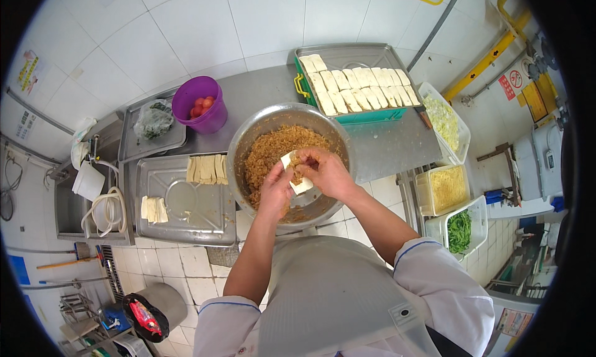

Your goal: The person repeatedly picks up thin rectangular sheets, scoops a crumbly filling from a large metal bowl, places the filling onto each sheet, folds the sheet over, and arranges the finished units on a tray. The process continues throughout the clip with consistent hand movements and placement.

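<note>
Over a large steel bowl of crumbly brown filling, both hands come together around a soft white piece, like tofu or dough. My left hand grips it from the left side. The fingers of my right hand are curled and pinched at its other side, where brown filling shows against the white. To the left, a steel tray bears two groups of flat white strips. At the far right, another tray carries rows of similar white pieces over a green crate.
A purple bucket with red tomato-like items stands at the back left, near a bagged item on a tray. White tubs on the right hold pale shreds, yellow shreds and greens. A sink lies left.
</note>
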`<state>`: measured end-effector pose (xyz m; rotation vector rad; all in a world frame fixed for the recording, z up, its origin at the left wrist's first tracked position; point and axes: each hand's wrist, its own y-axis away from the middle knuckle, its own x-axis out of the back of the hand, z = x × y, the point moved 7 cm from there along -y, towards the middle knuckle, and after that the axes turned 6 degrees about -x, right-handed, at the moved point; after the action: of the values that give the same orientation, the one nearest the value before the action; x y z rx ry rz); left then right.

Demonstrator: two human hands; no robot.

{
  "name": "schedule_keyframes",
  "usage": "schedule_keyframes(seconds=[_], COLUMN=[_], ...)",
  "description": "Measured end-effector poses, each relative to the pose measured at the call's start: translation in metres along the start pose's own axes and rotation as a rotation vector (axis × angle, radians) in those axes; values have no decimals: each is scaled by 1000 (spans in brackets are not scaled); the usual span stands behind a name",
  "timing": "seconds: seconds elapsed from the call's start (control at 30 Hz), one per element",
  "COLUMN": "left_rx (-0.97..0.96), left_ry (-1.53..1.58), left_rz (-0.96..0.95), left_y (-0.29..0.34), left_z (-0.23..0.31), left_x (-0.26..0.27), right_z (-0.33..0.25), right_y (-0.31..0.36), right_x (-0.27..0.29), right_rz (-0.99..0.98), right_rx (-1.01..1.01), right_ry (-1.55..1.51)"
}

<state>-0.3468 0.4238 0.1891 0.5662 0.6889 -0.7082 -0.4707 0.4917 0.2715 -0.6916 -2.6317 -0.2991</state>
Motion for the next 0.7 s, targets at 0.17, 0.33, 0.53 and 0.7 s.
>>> schedule_keyframes(seconds=[0.17,0.33,0.53,0.7], left_rx=[-5,-15,47,109], left_ry=[-115,-137,-118,-49], left_rz=[-32,-10,-11,-15], left_y=[1,3,11,15], left_z=[-4,-3,6,14], left_x=[-3,-1,-16,-25], right_z=[-17,-15,-17,-27], right_y=[3,2,2,22], right_x=[7,10,14,2], right_rz=[131,59,103,85], right_rx=[263,165,206,517], right_ry=[205,92,109,234])
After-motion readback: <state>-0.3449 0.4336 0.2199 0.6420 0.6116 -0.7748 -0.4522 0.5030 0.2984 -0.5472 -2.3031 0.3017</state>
